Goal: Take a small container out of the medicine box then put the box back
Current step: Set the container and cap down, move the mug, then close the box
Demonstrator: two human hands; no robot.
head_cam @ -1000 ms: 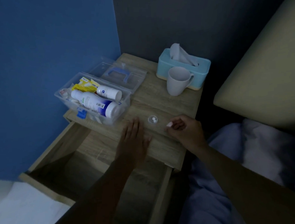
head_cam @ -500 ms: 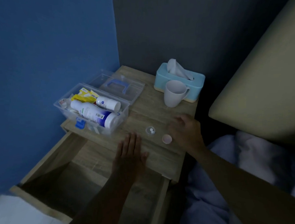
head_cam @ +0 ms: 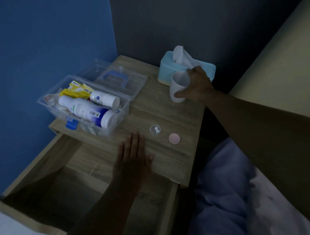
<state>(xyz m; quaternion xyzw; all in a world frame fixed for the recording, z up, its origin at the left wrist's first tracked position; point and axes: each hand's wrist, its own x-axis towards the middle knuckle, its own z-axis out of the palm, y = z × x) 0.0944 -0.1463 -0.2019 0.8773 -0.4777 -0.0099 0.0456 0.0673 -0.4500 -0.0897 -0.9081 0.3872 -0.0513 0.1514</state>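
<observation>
The clear medicine box [head_cam: 49, 106] stands open on the left of the nightstand, with white bottles and yellow packets inside. Its lid [head_cam: 113, 78] with a blue handle lies back behind it. A small clear container [head_cam: 155, 130] holding two white pills sits on the wood near the front, and its pink cap [head_cam: 174, 138] lies just to the right. My left hand [head_cam: 133, 159] rests flat on the top, fingers apart, just short of the container. My right hand [head_cam: 196, 86] wraps around a white mug [head_cam: 176, 86] at the back right.
A light blue tissue box [head_cam: 168, 67] stands behind the mug. The nightstand [head_cam: 168, 115] has its drawer [head_cam: 47, 189] pulled out below the box. A blue wall is on the left, and bedding and a beige headboard are on the right.
My right hand set the pink cap down beside the small container, then moved back to the mug and closed around it. My left hand stayed flat on the top.
</observation>
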